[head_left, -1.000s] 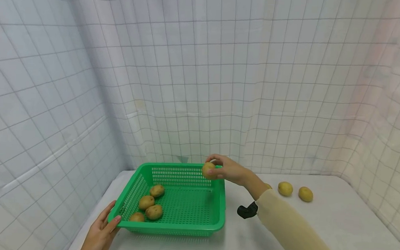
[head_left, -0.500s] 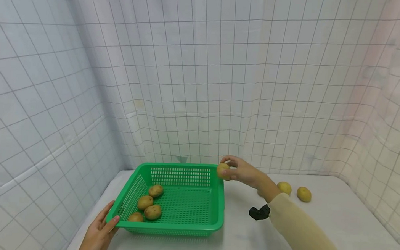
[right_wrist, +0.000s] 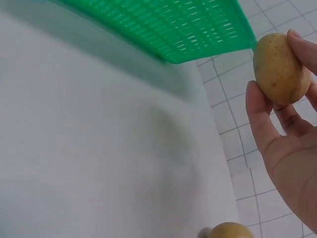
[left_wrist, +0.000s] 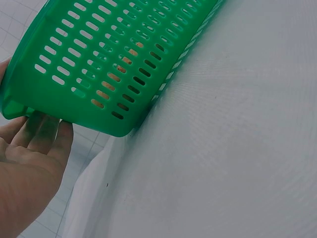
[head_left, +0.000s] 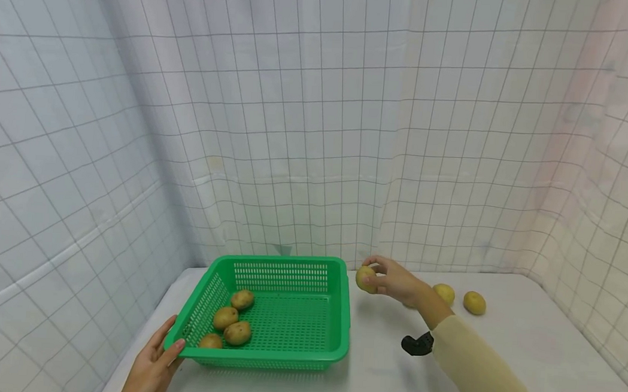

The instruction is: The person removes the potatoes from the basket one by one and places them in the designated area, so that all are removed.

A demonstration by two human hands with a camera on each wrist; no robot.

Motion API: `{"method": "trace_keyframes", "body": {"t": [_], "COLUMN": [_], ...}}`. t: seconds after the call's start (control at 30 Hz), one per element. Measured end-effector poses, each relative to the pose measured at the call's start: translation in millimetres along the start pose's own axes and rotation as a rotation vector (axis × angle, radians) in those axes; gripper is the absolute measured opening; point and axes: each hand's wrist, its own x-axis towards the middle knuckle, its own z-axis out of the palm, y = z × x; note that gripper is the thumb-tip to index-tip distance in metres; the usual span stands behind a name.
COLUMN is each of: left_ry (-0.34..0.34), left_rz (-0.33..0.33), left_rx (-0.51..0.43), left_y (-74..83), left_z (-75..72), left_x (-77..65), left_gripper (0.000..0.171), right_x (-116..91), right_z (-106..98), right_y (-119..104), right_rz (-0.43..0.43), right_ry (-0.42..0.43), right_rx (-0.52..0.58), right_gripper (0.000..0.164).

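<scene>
While aloft, potato (right_wrist: 278, 68) between fingers (right_wrist: 259, 115).

At the basket's (head_left: 282, 276) near left corner, the rim (head_left: 261, 356) hides part of one potato (head_left: 211, 341). The sleeve (head_left: 486, 374), cut off below, covers part of a black thing (head_left: 417, 345).

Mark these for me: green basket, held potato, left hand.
Green basket (head_left: 292, 323): head view, bare part of its inside floor.
Held potato (right_wrist: 277, 69): right wrist view, middle of its visible side.
Left hand (head_left: 152, 363): head view, middle of the hand.
</scene>
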Motion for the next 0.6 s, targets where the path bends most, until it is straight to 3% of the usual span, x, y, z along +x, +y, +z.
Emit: {"method": "trace_keyframes", "body": {"t": [0.43, 0.6], "left_ry": [0.005, 0.005], "left_rz": [-0.012, -0.018], "left_rx": [0.014, -0.002], "left_y": [-1.0, -0.9], "left_z": [0.5, -1.1], "left_x": [0.6, 0.9], "left_gripper": [0.083, 0.083], "right_x": [-10, -15], "right_z": [-6, -12], "right_y": [25, 27], "right_rz": [-0.006, 0.003], "right_ry": [-0.014, -0.003], "right_rx": [0.054, 0.06], "right_gripper": [0.036, 0.042]}}
